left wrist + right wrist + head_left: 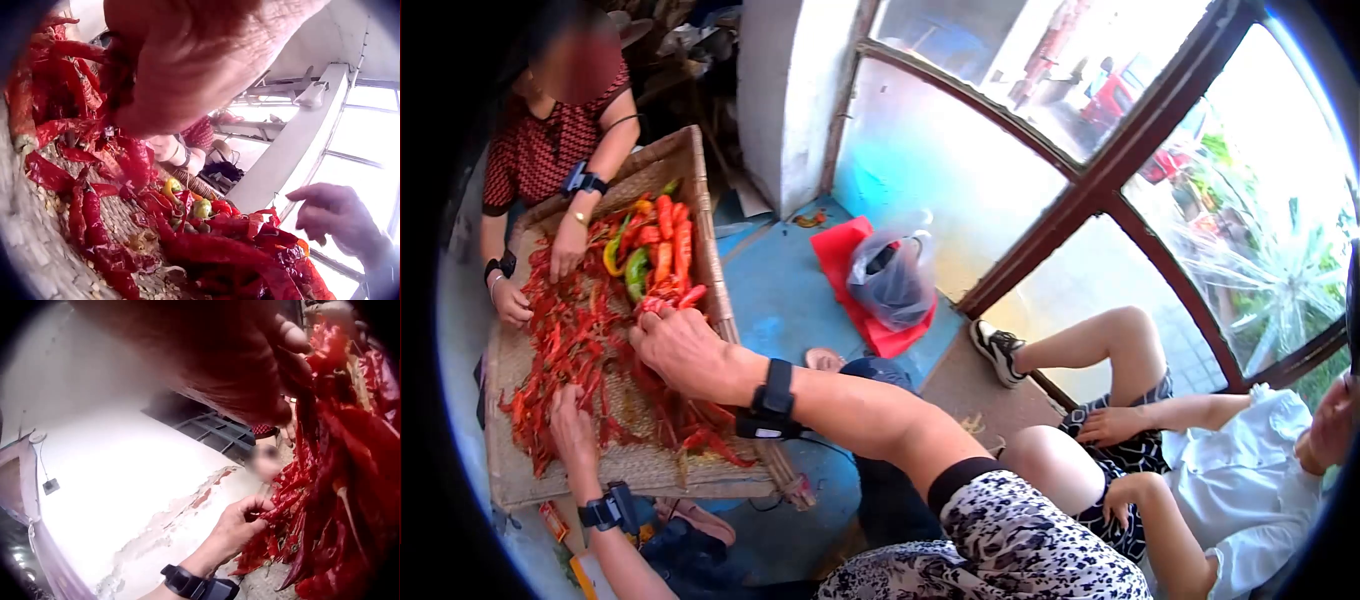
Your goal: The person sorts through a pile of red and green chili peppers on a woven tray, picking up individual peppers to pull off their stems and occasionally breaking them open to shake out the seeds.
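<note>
A woven tray (615, 490) holds a spread of dried red chili peppers (550, 350). At its near side my left hand (575, 430) reaches into the pile. In the right wrist view its thumb and forefinger pinch a dried chili pepper (275, 509). My right hand (685, 350) is over the tray's right side, beside the heap of fresh peppers (665, 240), red, orange and green. In the left wrist view the right hand's fingers are loosely bent above the chilies, with a small greenish bit by them. Pale seeds lie on the weave near the left hand.
Across the tray, another person's hands (570, 245) are in the chilies. A seated person (1200, 460) is at the right by the glass door (960, 170). On the blue floor, a plastic bag (895, 280) sits on a red sheet (840, 245).
</note>
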Demonstrator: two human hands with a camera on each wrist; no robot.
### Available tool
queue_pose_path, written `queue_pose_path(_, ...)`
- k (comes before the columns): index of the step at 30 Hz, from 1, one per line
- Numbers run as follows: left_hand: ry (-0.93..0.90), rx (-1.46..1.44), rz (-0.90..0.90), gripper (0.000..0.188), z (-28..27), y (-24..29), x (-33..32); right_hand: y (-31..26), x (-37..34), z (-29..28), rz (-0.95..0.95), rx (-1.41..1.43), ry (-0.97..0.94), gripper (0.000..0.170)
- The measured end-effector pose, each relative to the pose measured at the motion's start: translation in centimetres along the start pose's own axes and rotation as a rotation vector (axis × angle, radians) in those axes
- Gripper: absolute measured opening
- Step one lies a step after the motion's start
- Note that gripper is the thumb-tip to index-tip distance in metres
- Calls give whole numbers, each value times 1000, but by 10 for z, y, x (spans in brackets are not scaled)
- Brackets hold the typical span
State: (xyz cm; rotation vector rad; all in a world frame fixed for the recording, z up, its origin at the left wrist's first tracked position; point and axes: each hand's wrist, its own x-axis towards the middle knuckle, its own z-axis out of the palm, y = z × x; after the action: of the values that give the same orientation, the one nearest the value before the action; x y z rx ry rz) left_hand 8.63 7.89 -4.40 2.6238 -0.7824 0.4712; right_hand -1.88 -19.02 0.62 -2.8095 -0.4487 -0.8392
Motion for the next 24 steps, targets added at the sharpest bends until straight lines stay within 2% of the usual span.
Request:
queue_pose_path(1,-2,-14,12,31,1,4,0,3,-3,-3,10,-15,-4,29)
queue_pose_path(3,10,-2,-79,32,-2,5,0,1,0,-6,11,62,-134,22)
queue_pose_path(7,109,-163,-9,31,-7,6,1,-10,1,-3,-13,104,-15,14)
queue_pose_path(10,119,-222,-52,27,-16,24,-2,-8,5,16,-45,51,-182,9)
queue_pose_path(11,106,-264,-69,25,-22,35,-2,-5,6,24,-68,112,-177,7)
queue_pose_path(12,87,-345,-76,26,-27,40,-3,-7,5,20,54,300,-121,10)
queue_pose_path(13,72,-428,-116,27,-29,42,-4,-8,7,17,12,465,-29,14)
queue_pose_path(15,87,-630,-143,27,-35,48,-10,-13,12,6,80,689,-91,14)
queue_pose_path(18,95,-772,-194,28,-27,42,-11,-17,15,4,161,815,-257,21)
queue_pose_path(20,15,-1002,-312,27,-37,56,-11,-25,17,7,217,957,-269,30)
queue_pose_path(21,6,-1009,-285,26,-39,59,-10,-28,20,10,208,957,-273,30)
queue_pose_path(22,12,-1006,-287,26,-38,62,-9,-29,21,12,275,1036,-279,35)
queue_pose_path(24,-78,-1273,-292,29,-36,65,-6,-33,26,15,344,1112,-286,40)
